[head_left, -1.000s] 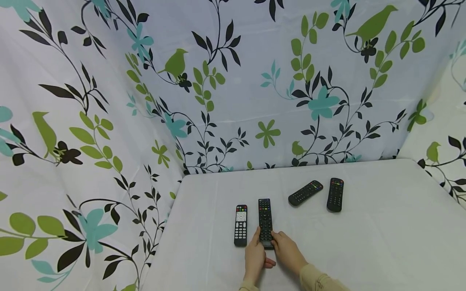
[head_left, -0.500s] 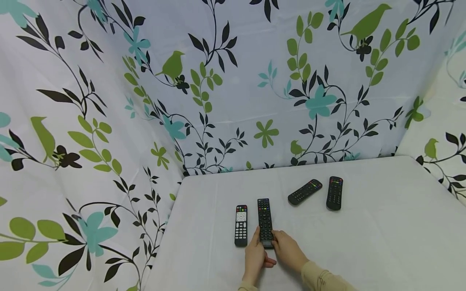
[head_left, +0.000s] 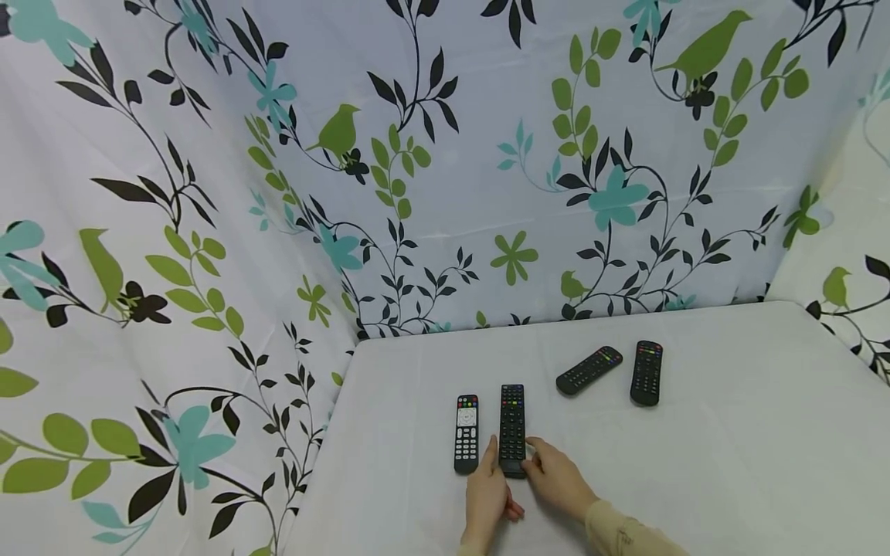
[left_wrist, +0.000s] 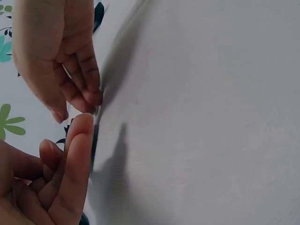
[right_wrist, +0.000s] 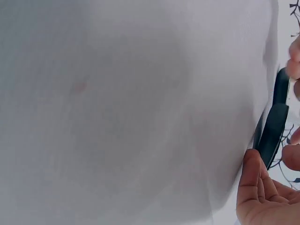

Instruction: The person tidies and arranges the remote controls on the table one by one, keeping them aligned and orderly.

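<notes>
A long black remote control (head_left: pixel 512 428) lies on the white tabletop between the two hands. My left hand (head_left: pixel 485 490) is at its lower left edge, forefinger side straight, not wrapped round it. The right hand (head_left: pixel 559 479) is by its lower right edge, with fingers loosely bent and a slight gap to the remote. In the left wrist view, the right hand's relaxed fingers (left_wrist: pixel 86 84) hang above the left hand (left_wrist: pixel 56 178). The right wrist view has the right hand (right_wrist: pixel 265 197) beside dark remotes (right_wrist: pixel 274 133) seen edge-on.
Left of the long remote lies a smaller black remote with white buttons (head_left: pixel 467 435). Two rounded black remotes, one slanted (head_left: pixel 589 371) and one nearly straight (head_left: pixel 647 374), lie farther back to the right. A patterned curtain (head_left: pixel 445 154) surrounds the white table (head_left: pixel 695 479).
Both hands have eased off the sides of the long remote, which stays in place on the table. The head view has shifted slightly.
</notes>
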A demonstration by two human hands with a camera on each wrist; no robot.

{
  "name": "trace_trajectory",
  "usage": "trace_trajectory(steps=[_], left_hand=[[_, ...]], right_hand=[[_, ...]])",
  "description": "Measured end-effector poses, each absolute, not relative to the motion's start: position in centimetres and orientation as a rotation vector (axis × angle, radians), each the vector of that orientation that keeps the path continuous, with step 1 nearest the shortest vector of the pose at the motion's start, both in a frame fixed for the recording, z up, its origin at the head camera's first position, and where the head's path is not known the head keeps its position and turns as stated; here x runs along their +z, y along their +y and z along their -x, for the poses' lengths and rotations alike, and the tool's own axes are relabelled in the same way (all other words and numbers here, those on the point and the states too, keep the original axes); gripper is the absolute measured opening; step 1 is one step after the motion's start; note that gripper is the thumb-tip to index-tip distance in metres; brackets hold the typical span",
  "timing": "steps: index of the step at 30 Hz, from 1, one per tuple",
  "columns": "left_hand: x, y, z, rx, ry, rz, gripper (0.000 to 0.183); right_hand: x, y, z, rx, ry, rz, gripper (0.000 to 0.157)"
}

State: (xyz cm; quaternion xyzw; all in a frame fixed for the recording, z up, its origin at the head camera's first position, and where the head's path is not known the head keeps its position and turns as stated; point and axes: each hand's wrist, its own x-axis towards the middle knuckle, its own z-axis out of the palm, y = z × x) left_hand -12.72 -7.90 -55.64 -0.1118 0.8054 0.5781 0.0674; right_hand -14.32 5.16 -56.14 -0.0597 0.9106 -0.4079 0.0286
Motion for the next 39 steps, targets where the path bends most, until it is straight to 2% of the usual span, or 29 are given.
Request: trace_trajectory(steps=[10, 19, 23, 32, 39], left_hand=[[-53.8, -5.1, 14.6, 1.527, 2.724, 0.134, 0.041], [-51.7, -0.9, 18.4, 1.408, 2.848, -0.358, 0.035], [-51.5, 0.7, 19.8, 1.253, 2.942, -0.487, 0.033], [-52.7, 2.6, 22.1, 1.156, 3.02, -0.445, 0.037], [-54.4, 3.1, 23.6, 1.208, 3.009, -0.339, 0.049]], right_hand=[[-55.2, 9.3, 16.1, -1.291, 2.788, 0.024, 0.04], [-54.2, 14.5, 19.4, -1.41, 2.698, -0.18, 0.053], [-54.3, 16.0, 20.7, -1.484, 2.661, -0.27, 0.057], [-55.6, 15.9, 22.6, -1.516, 2.677, -0.364, 0.058], [-55.6, 14.7, 23.2, -1.487, 2.662, -0.443, 0.063]])
